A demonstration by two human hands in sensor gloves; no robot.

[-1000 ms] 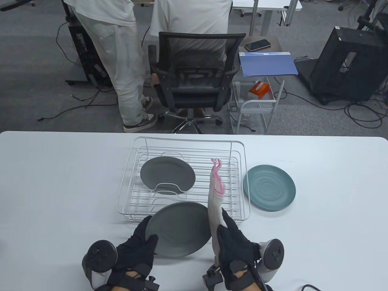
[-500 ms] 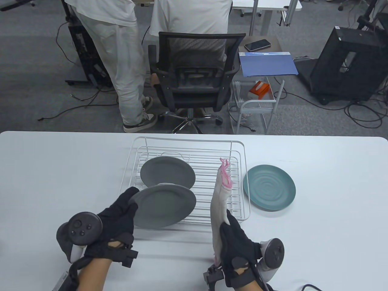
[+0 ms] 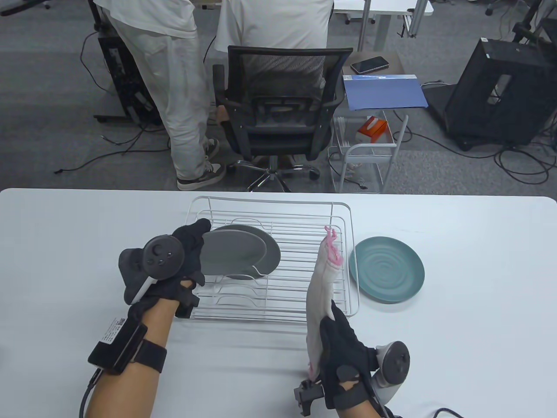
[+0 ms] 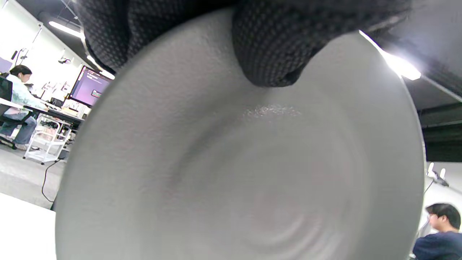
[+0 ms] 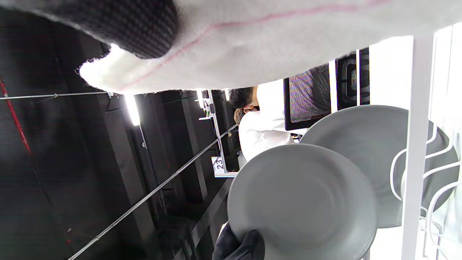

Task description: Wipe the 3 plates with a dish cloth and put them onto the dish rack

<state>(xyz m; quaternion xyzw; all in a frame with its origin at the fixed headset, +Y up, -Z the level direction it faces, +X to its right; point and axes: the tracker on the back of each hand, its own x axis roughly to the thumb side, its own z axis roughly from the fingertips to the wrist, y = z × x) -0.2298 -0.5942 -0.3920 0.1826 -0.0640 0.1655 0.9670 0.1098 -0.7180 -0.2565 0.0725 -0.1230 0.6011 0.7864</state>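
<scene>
We are holding a grey plate [image 3: 233, 252] in our left hand [image 3: 182, 257] over the left part of the white wire dish rack [image 3: 343, 261], with the gloved fingers curled round the plate's left rim; in the left wrist view a fingertip [image 4: 274, 54] is pressing on the plate's face near its upper edge. This held plate is sitting tilted, just in front of a second grey plate [image 3: 272, 254] that is already leaning inside the rack, and the two are overlapping so that only the right edge of the rear one is showing from above. In the right wrist view both plates are appearing one before the other beside the rack's white bars. We cannot tell whether the held plate is touching the rack wires. Our right hand [image 3: 343, 352] is gripping the lower part of a white dish cloth [image 3: 322, 287] with a pink edge, near the rack's front right corner; the cloth is standing up from the hand and its pink-trimmed tip is showing over the rack's right side. A teal plate [image 3: 386, 269] is lying flat on the white table [image 3: 478, 305], just to the right of the rack, apart from both hands.
</scene>
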